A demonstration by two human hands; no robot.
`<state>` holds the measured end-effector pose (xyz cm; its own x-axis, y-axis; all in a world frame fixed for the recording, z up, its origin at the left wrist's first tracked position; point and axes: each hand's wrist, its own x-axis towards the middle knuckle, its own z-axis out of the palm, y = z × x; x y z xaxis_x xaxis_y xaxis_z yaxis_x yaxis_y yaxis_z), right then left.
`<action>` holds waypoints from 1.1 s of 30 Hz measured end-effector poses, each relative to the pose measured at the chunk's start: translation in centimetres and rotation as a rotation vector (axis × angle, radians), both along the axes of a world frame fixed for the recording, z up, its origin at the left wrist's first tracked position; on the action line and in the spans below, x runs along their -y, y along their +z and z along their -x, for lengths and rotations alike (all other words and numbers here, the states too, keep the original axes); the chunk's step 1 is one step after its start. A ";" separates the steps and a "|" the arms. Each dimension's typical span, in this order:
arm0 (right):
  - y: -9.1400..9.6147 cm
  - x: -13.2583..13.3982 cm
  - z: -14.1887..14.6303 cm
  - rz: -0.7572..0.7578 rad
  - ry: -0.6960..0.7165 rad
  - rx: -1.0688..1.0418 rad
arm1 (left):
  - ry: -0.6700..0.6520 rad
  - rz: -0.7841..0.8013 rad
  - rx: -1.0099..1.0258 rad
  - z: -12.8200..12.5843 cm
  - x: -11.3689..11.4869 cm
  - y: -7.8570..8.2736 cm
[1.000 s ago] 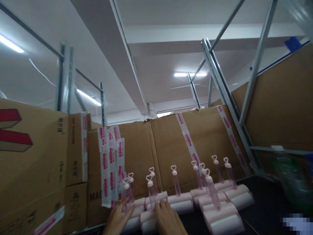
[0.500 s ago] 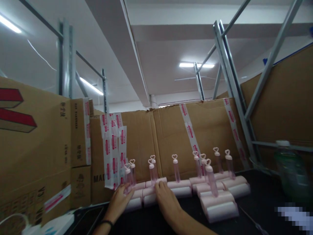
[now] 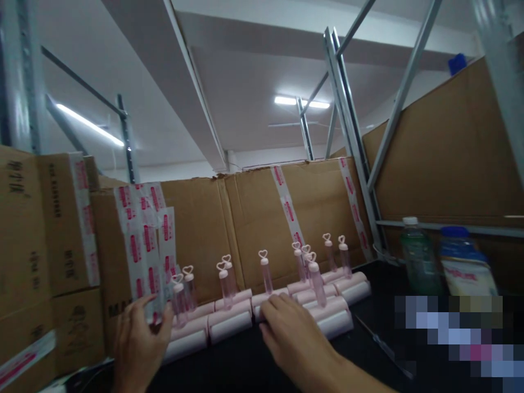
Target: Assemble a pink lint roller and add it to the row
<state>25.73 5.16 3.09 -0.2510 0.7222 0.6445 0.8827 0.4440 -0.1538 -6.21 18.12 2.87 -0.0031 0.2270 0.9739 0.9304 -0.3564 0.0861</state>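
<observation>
Hands over a dark worktop (image 3: 245, 371), both close to a row of pink rollers (image 3: 229, 326) laid side by side against a cardboard wall (image 3: 254, 218). That wall is the landmark for what follows.

Left hand (image 3: 137, 341): raised at the wall's left end, fingers spread and loosely curled, open. Fingertips sit at the hanging strips of red-and-white tape (image 3: 143, 240) and just beside the leftmost heart-capped tubes (image 3: 180, 292). Whether it touches tape or tube, cannot tell; it grips nothing that shows.

Right hand (image 3: 292, 335): palm down in front of the wall's middle, fingers flat and extended, fingertips resting on or right at the near edge of a pink roller (image 3: 266, 300). No closed grasp; hand lies open on top.

Rollers: pale pink and white cylinders, lying flat along the foot of the wall, in two loose rows towards the right end. Clear pink tubes stand upright among them, each with a heart-shaped cap; one tube (image 3: 317, 281) towards the right leans a little.

Left of the wall: stacked brown cartons (image 3: 49, 234) with printed lettering. Right of the wall: a metal rack frame (image 3: 352, 142), then a green bottle (image 3: 417, 256) with white cap and a blue-capped bottle (image 3: 464, 262), both standing on the worktop. A thin dark tool (image 3: 380, 346) lies on the worktop before the wall's right end.
</observation>
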 end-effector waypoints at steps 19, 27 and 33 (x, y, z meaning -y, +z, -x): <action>-6.4 -3.0 -9.6 0.077 -0.276 0.103 | -0.099 0.593 -0.753 -20.2 -3.5 -3.4; -6.4 -4.7 -3.9 0.031 -0.171 0.149 | -0.187 0.663 -0.566 -20.3 -4.3 -1.8; -5.8 -6.8 -2.3 0.008 -0.185 0.201 | -0.083 0.769 -0.238 -19.7 -6.6 1.4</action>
